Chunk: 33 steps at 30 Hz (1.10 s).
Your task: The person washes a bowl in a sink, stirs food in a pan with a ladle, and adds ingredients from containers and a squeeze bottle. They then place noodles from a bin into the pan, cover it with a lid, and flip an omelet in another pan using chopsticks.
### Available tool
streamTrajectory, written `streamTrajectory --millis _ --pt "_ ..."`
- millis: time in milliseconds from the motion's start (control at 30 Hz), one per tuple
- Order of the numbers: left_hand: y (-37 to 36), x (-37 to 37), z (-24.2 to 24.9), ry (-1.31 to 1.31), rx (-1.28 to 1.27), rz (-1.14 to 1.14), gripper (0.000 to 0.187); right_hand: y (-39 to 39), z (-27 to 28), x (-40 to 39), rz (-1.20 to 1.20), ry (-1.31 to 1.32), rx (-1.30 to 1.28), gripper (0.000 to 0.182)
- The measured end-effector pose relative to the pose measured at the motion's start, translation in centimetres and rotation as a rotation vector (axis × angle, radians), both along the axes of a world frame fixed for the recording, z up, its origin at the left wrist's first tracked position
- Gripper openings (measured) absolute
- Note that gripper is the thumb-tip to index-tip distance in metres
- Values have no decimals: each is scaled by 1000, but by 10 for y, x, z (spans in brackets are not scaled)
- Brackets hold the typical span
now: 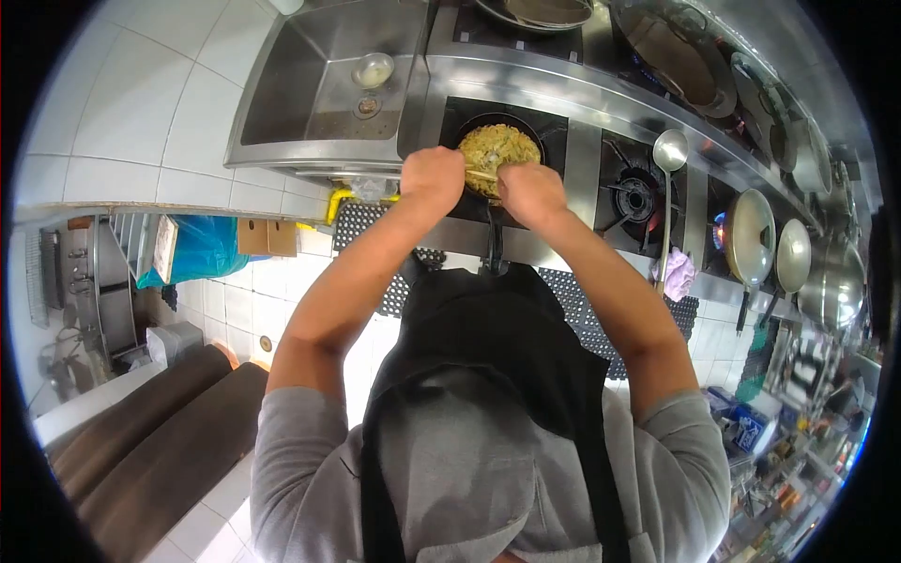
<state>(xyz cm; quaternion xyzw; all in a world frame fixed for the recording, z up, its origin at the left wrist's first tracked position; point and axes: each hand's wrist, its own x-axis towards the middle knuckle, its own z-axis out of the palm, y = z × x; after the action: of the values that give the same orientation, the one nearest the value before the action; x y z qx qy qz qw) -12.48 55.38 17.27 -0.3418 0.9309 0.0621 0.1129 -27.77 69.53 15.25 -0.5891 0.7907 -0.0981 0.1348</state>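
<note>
A black frying pan sits on the stove in front of me, its handle pointing toward my apron. Yellowish, chunky food fills it. Over the pan's left edge is my left hand, its fingers curled closed. My right hand is closed too, over the pan's lower right side. A thin, light-coloured stick-like item spans the gap between both fists above the food. Its ends are hidden in my fingers, and I cannot make out exactly what it is.
Left of the stove is a steel sink with a small bowl. On the right are an unlit burner, a long ladle, a purple cloth and a lidded pan beside a blue flame. More pans stand along the back.
</note>
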Motion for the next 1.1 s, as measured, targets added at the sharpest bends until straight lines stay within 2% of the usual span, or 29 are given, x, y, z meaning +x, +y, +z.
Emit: streamTrajectory --millis 133,233,333,367,433,500,600,767,867,933,1000,1100 --pt "-7 10 -16 -6 -10 -32 20 18 -21 -9 13 1 31 18" --pt "-6 21 13 3 -1 -27 21 26 -2 -16 -24 -32 12 18" --pt "-3 17 32 41 2 -10 21 11 40 -8 -68 -71 -36 18" --pt "0 15 33 76 1 0 21 3 38 -3 -68 -72 -36 18" --pt "-4 2 6 80 -26 7 20 -14 25 0 -82 -33 -28 17" --pt "-11 -4 -16 90 -55 16 20 -12 -7 0 -40 12 21 18" --pt "-18 -1 -21 84 -79 -17 19 3 -18 -6 30 59 85 19" --pt "-11 -3 22 75 -61 -33 21 4 30 -11 -51 5 -14 19" --pt "-8 -23 12 73 -46 -81 22 -18 23 -13 -51 34 -40 19" --pt "-17 -31 -14 58 -59 -92 22 -21 -10 -21 -35 55 5 19" --pt "-24 -32 -21 36 -66 -105 22 -14 -27 -30 -21 70 55 19" --pt "-31 -25 -10 57 -84 -74 22 1 -20 -38 -17 60 31 19"
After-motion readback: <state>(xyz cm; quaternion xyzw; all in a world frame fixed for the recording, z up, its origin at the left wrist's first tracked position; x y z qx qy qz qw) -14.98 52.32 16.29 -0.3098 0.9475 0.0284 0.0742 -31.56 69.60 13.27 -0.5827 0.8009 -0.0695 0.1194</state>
